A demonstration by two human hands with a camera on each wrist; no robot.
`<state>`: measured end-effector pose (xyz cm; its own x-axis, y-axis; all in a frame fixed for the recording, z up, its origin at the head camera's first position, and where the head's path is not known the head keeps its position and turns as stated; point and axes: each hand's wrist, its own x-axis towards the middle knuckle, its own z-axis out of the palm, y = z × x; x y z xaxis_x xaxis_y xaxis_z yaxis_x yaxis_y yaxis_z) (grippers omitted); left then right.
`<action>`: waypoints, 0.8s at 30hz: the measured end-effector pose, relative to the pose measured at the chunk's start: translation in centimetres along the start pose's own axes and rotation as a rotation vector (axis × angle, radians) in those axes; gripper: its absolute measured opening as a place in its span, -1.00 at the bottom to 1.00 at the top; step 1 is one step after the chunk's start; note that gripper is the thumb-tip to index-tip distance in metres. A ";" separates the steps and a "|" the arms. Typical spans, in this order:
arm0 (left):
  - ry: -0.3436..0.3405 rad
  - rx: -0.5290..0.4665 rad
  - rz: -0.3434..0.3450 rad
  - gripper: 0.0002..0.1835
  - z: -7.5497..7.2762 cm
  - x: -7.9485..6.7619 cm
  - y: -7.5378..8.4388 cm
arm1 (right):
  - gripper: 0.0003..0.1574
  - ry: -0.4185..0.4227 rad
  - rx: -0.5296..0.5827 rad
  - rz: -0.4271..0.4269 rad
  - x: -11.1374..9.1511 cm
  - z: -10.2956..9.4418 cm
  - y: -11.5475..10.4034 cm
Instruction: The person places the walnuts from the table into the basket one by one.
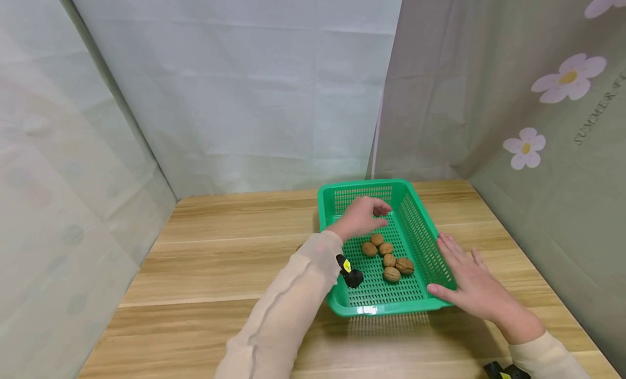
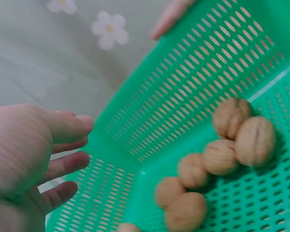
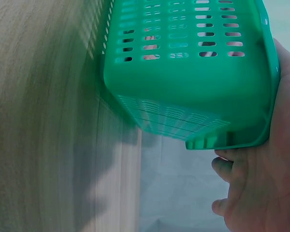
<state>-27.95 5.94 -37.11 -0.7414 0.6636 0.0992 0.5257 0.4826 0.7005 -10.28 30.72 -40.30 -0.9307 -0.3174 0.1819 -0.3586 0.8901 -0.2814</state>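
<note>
A green plastic basket [image 1: 367, 310] with slotted walls stands on the table. Several walnuts [image 1: 392, 274] lie in a loose cluster on its floor, also seen in the left wrist view. Over the basket's far half hovers my left hand [image 1: 363, 217], fingers loosely bent and thumb apart. Nothing is between them in the left wrist view, and the walnuts are clear of the fingers. My right hand [image 1: 476, 286] rests against the right rim near the front corner, fingers extended along it and thumb over the edge. The right wrist view shows the basket's outer side beside that palm.
The wood-grain table [image 1: 205, 270] extends left of the basket and in front of it. A small brown thing [image 1: 299, 248] peeks out beside the left sleeve, mostly hidden. Pale cloth curtains [image 1: 244, 96] enclose the back and sides. Each wrist carries a black device.
</note>
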 end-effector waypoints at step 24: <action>0.157 0.022 -0.067 -0.64 -10.2 -10.5 -7.4 | 0.22 -0.013 0.012 0.007 0.1 -0.1 0.5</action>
<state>-28.35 -10.47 -36.14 -0.8302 0.5329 0.1635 0.4807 0.5359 0.6941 -10.56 31.12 -40.29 -0.9340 -0.3153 0.1680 -0.3527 0.8884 -0.2938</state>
